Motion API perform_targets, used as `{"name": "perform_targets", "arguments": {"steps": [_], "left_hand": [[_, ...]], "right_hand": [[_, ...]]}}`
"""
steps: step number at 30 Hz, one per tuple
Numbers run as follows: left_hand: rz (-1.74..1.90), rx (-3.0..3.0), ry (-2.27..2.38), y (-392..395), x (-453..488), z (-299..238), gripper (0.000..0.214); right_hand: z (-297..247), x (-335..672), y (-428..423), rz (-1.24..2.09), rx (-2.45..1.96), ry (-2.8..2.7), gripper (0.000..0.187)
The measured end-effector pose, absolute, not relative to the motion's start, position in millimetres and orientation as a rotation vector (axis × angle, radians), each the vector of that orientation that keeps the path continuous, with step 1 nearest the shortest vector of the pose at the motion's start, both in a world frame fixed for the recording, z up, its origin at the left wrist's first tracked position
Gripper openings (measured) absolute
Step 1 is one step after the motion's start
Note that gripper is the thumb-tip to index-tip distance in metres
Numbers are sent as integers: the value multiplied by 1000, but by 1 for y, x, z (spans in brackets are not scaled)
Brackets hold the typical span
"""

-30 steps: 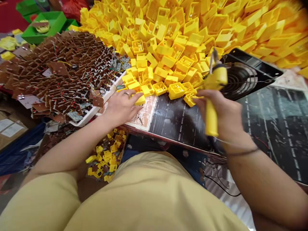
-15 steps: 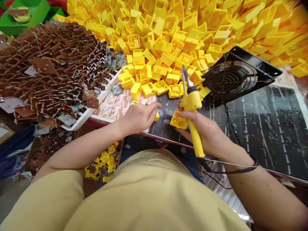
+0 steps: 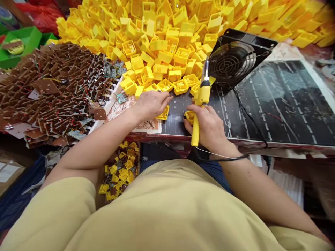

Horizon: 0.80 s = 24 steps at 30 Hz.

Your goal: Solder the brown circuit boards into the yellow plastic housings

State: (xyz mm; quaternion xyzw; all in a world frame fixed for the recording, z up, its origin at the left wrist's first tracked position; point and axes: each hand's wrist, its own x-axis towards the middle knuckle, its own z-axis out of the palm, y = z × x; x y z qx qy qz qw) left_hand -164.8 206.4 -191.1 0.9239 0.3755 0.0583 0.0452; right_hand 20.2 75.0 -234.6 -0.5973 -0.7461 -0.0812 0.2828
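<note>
Yellow plastic makes up the soldering iron [image 3: 199, 106], which is gripped in the right hand [image 3: 209, 127] with its handle pointing near and its metal tip far, tilted slightly right; a black cord is seen trailing from the handle across the wrist. A small yellow housing [image 3: 188, 116] is pinched under the same hand's fingertips, just left of the iron's handle. A second yellow housing [image 3: 163, 113], open-topped and boxy, is covered and grasped by the left hand [image 3: 150, 103], resting on the dark mat [image 3: 274, 104] near its left edge. Both pieces lie at the near middle of the bench, just beside each other but apart.

The bench is spread with the dark, scratched mat, printed with pale lettering. A black fan [image 3: 231, 62] is propped at the far right of the hands. A great heap of yellow housings [image 3: 170, 31] fills the far side, and a pile of brown circuit boards [image 3: 52, 90] lies to the left. Green trays [image 3: 23, 42] are seen at the far left, and a carton of yellow parts [image 3: 119, 174] sits below the bench edge
</note>
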Motion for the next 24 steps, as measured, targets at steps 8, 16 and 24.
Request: {"name": "perform_targets", "arguments": {"steps": [8, 16, 24], "left_hand": [[436, 3018, 1200, 173, -186, -198, 57], [475, 2801, 919, 140, -162, -220, 62], [436, 2707, 1747, 154, -222, -216, 46]], "right_hand": [[-235, 47, 61, -35, -1563, -1950, 51], [-232, 57, 62, 93, -1371, -2115, 40], [-232, 49, 88, 29, -1212, -2230, 53]]}}
